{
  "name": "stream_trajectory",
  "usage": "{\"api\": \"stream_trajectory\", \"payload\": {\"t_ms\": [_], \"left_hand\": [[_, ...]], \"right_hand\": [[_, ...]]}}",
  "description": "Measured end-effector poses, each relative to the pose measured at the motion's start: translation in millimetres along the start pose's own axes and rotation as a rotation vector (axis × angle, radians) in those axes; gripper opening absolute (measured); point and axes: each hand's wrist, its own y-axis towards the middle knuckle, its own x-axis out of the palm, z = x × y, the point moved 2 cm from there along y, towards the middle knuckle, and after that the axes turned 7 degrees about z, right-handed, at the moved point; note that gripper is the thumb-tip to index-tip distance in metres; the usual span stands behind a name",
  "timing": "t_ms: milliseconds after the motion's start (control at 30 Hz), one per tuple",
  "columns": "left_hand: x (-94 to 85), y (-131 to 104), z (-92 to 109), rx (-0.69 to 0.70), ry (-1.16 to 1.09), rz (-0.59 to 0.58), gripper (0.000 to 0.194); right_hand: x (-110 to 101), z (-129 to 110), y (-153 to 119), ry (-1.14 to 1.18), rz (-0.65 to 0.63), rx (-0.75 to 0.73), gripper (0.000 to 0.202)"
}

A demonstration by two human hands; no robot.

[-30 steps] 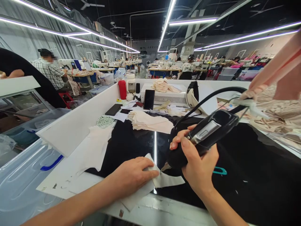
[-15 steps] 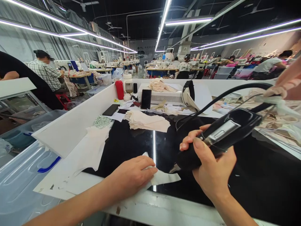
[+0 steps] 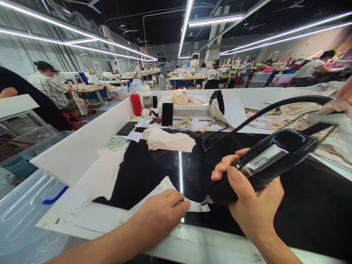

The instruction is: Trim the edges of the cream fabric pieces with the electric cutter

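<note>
My left hand (image 3: pixel 165 209) lies palm down on a piece of white cloth (image 3: pixel 161 186), its fingers pressing the cloth against the black glossy work surface (image 3: pixel 148 165). The cloth shows beyond my fingers, beside the wrist and as a narrow end to the right. Wrapped round a black corded hand tool (image 3: pixel 264 165) with a silver side plate, my right hand (image 3: pixel 254 198) keeps it tilted. The metal tip (image 3: pixel 207 200) points down-left and is over or touching the cloth's right end; which of the two I cannot tell.
A stack of cream cloth pieces (image 3: pixel 169 140) lies ahead, near two phones and a coil of pale green cord (image 3: pixel 117 142). More cloth (image 3: pixel 106 172) lies left. The black cable (image 3: pixel 264 110) arches right, near another person's hand (image 3: pixel 345 96). White side walls (image 3: pixel 82 146) border the table.
My left hand has slid slightly right, and more cloth shows beyond it and by the wrist. The tool's tip is now at the cloth's right end. The camera view has shifted a little.
</note>
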Motion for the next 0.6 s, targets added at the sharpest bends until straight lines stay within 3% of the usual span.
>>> {"api": "stream_trajectory", "payload": {"t_ms": [367, 600], "left_hand": [[5.4, -6.7, 1.7, 0.006, 0.061, 0.036, 0.024], [5.9, -14.5, 16.0, 0.010, 0.076, 0.069, 0.026]], "right_hand": [[0.5, -0.1, 0.0, -0.012, 0.025, 0.005, 0.034], [10.9, -10.8, -7.8, 0.052, 0.033, 0.007, 0.033]]}}
